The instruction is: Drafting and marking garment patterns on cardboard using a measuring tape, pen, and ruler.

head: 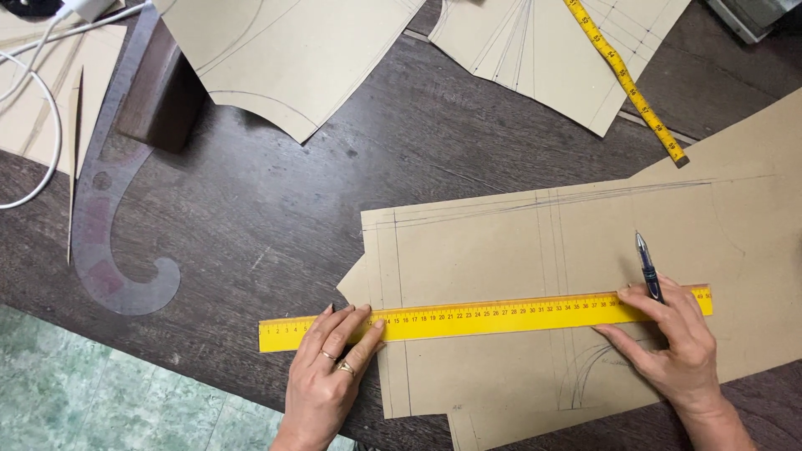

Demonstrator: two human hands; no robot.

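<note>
A long yellow ruler (501, 314) lies flat across a large brown pattern paper (535, 242) marked with pencil lines and a drawn curve near the lower right. My left hand (327, 367), with two rings, presses its fingertips on the ruler's left part. My right hand (672, 342) rests on the ruler's right end and holds a dark blue pen (647, 266) upright between the fingers, the tip pointing away from me above the ruler.
A dark wooden table (276, 209) carries more cut pattern pieces (292, 50) at the top, a yellow tape measure (626, 79), a translucent French curve (104, 225), a dark wooden block (163, 92) and white cables (38, 92). Green floor (75, 392) shows at the lower left.
</note>
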